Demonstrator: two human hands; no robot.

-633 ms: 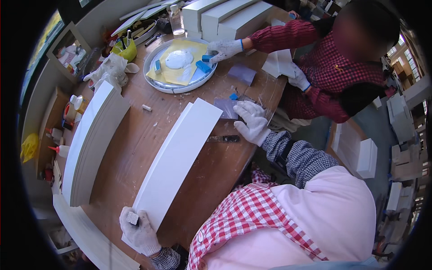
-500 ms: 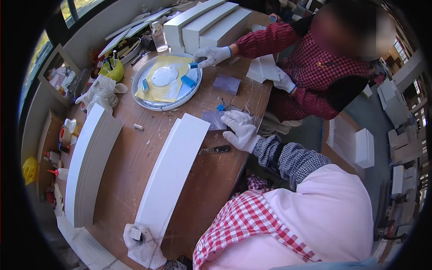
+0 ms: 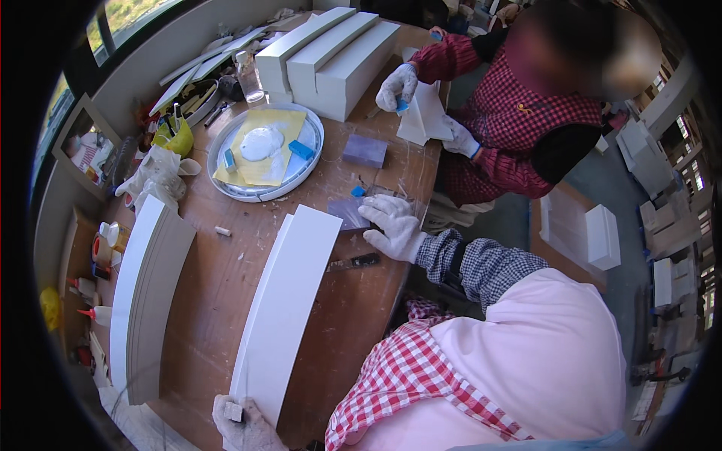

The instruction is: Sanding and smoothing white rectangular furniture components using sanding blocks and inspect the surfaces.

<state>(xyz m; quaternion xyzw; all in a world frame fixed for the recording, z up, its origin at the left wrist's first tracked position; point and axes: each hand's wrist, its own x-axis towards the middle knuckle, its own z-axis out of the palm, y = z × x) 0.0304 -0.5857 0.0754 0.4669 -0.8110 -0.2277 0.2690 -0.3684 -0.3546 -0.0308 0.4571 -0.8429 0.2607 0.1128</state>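
Left hand (image 3: pixel 247 425) is in a fuzzy white knit glove with the fingers curled in, pinching a pale little block (image 3: pixel 234 411) that looks kinda rough and chunky, and it sits right at the near end of the long white panel (image 3: pixel 289 301). That panel is smooth, matte and gently curved, with a stepped lip down its left edge, and it runs away from the left hand across the brown, scuffed surface (image 3: pixel 214 319). Right hand (image 3: pixel 395 229), same knit glove, is spread with nothing in its grip, just beside a flat purple-grey pad (image 3: pixel 347 214); can't tell if the fingertips actually touch it. Slightly nearer than the right hand and to its left there's a scraper (image 3: pixel 355 261) with a dark handle, and just past its fingers a small blue chunk (image 3: pixel 358 192). Further out from that hand lies a boxy purple-grey slab (image 3: pixel 365 151). Off to its far left is a round white tray (image 3: pixel 317 165) with a raised rim, holding a papery yellow sheet (image 3: pixel 292 124) with a blob of white stuff (image 3: pixel 262 143) on it, paste or powder, hard to say. Beyond the left hand, over to its left, stands a grooved curved moulding (image 3: pixel 154 308), its side ridged in layers.
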